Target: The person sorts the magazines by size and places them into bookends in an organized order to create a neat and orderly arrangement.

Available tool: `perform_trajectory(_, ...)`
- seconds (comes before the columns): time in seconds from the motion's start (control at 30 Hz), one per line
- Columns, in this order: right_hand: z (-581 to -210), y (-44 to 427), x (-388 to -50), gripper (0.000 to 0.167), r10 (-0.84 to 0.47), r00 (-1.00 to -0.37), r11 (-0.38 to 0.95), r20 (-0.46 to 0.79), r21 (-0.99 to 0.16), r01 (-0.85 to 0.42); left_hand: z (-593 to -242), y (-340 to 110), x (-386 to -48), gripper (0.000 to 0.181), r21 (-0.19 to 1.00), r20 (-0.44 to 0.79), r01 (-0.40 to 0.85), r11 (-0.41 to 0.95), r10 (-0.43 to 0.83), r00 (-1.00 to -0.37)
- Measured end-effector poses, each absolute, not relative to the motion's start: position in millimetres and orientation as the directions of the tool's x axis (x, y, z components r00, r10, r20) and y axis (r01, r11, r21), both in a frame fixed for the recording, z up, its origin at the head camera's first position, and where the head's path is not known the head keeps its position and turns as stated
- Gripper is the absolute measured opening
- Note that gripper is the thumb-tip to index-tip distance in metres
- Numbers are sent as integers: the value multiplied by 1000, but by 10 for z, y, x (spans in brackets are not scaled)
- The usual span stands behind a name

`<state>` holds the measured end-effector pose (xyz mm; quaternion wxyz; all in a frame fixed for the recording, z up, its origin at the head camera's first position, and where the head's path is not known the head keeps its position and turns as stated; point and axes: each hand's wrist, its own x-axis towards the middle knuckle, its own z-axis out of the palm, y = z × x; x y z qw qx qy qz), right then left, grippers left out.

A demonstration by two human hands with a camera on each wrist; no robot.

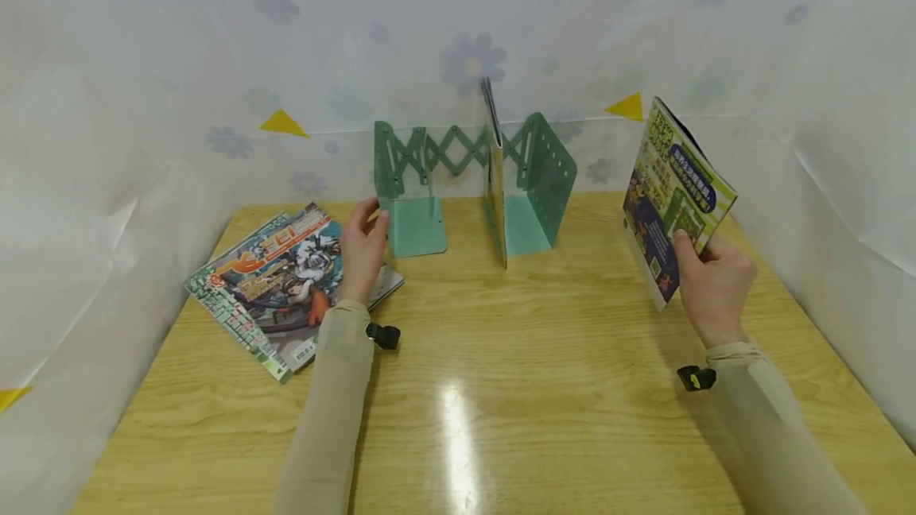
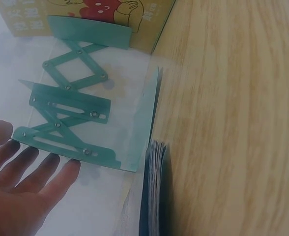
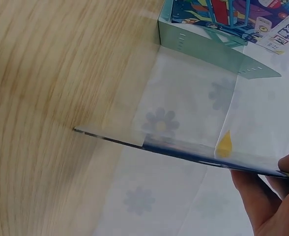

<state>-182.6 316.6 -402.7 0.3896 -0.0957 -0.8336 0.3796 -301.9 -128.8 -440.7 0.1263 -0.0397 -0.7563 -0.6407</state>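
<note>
A green expandable bookend with a scissor lattice stands at the back of the table. One thin magazine is upright inside it, close to its right end plate. My left hand is at the left end plate. In the left wrist view, the fingers extend to that plate's outer side, and the fingertips appear to touch it. On the right, my right hand grips a magazine with the thumb on its back cover, holding it upright, tilted. In the right wrist view, this magazine appears edge-on.
Several magazines lie overlapping at the left, partly behind my left forearm. A flowered white sheet hangs behind and beside the wooden table. Yellow triangles are stuck on the sheet.
</note>
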Motion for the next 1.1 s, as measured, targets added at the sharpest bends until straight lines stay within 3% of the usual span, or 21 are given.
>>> perform_trajectory(0.33, -3990, 3124, -1797, 41, 529, -671, 639, 520, -764, -88, -4403, -1291, -2984, 40, 952, 259, 234, 198, -111, -959)
perform_trajectory(0.57, -3988, 3103, -1768, 32, 537, -665, 598, 519, -790, -133, -4388, -1280, -2992, 39, 953, 266, 246, 179, -100, -959)
perform_trajectory(0.87, -3995, 3057, -1649, 29, 537, -669, 582, 515, -800, -148, -4071, -1205, -2756, 39, 952, 259, 240, 191, -79, -963)
perform_trajectory(1.1, -3938, 2962, -1560, 25, 552, -673, 567, 492, -813, -130, -4052, -1208, -2721, 40, 949, 264, 245, 198, -80, -961)
